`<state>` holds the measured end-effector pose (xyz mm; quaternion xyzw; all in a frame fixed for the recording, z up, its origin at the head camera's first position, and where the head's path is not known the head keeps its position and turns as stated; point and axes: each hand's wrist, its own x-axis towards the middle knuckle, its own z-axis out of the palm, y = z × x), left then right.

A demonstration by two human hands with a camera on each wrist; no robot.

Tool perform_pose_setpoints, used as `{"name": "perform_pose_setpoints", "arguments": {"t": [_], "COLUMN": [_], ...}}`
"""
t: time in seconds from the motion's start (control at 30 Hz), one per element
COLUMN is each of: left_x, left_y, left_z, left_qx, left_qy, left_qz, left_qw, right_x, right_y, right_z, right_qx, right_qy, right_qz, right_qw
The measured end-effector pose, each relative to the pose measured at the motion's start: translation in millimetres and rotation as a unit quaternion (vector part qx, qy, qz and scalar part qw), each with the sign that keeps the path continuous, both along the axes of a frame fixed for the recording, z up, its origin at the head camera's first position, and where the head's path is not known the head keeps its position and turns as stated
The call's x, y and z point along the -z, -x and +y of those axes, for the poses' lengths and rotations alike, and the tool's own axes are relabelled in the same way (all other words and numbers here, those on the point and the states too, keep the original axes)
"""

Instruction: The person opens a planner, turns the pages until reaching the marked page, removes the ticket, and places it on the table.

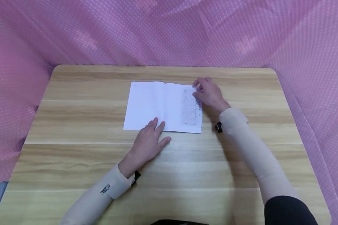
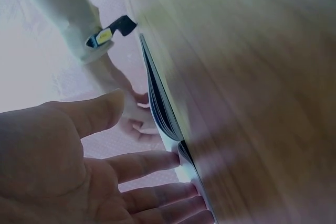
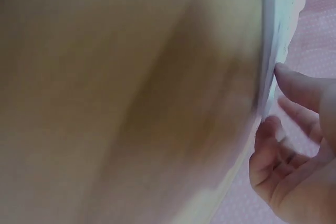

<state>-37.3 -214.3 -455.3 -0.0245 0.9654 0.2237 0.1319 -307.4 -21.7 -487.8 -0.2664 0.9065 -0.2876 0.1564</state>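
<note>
An open booklet (image 1: 146, 103) lies on the table, its left page blank-looking and its right page printed with a table of small text near the outer edge. My left hand (image 1: 148, 144) rests its extended fingertips on the booklet's near edge, just left of the fold. Seen edge-on in the left wrist view, the booklet's pages (image 2: 157, 98) bulge up from the tabletop. At the far right corner, my right hand (image 1: 211, 93) has its thumb on the page and its other fingers curled at the edge, pinching the corner. The right wrist view shows the thumb (image 3: 299, 85) against the page edge (image 3: 270, 51).
The booklet lies toward the far half of a wood-grain table (image 1: 79, 156) with rounded corners. Pink dotted cloth (image 1: 163, 34) hangs behind the table and at both sides. Each forearm wears a pale sleeve with a black strap piece (image 1: 218, 127) at the wrist.
</note>
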Motion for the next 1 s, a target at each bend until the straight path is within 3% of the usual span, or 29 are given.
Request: {"name": "perform_pose_setpoints", "arguments": {"t": [0.13,0.47,0.83,1.0], "left_x": [-0.7,0.0,0.0,-0.4], "left_y": [0.2,1.4,3.0,3.1], "left_z": [0.5,1.8,2.2,3.3], "left_qx": [0.001,-0.001,-0.008,-0.011], "left_qy": [-0.001,-0.005,-0.009,-0.009], "left_qz": [0.001,-0.001,-0.01,-0.016], "left_qw": [1.0,1.0,0.9999,0.9998], "right_x": [0.3,0.8,-1.1,-6.0], "right_y": [2.9,8.0,7.2,-4.1], "right_z": [27.5,80.5,79.5,71.8], "right_qx": [-0.026,0.023,0.033,-0.003], "right_qy": [-0.013,-0.05,-0.027,-0.009], "right_qz": [0.041,0.045,0.048,0.048], "right_qw": [0.9987,0.9974,0.9979,0.9988]}}
